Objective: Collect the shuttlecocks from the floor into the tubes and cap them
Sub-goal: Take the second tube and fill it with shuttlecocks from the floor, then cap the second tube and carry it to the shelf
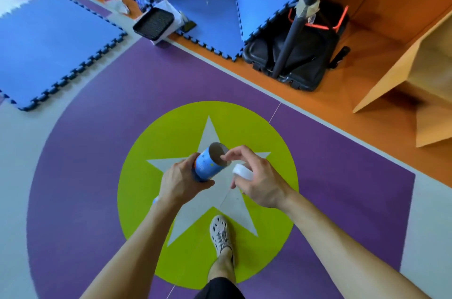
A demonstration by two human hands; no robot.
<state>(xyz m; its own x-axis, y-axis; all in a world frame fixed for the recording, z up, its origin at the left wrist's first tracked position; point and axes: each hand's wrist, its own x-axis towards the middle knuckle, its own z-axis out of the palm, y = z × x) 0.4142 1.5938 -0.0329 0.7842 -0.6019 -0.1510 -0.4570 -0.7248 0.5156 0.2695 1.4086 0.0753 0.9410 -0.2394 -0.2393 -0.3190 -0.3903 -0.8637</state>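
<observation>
A blue shuttlecock tube [209, 164] is held tilted over the floor star, its open mouth facing up and away. My left hand [179, 182] is wrapped around its lower body. My right hand [256, 176] holds a white cap [242, 172] in the palm and lower fingers, just right of the tube's mouth, while its thumb and forefinger pinch at the rim of the opening. The tube's inside looks dark and I cannot tell what it contains. No shuttlecock lies in sight on the floor.
Blue foam mats [51, 46] lie at left and are stacked at the back. A black tray [153, 23] rests on a white box. A black weighted pole base [293, 58] stands at back right, beside a wooden shelf [420, 73]. My shoe [221, 235] is below my hands.
</observation>
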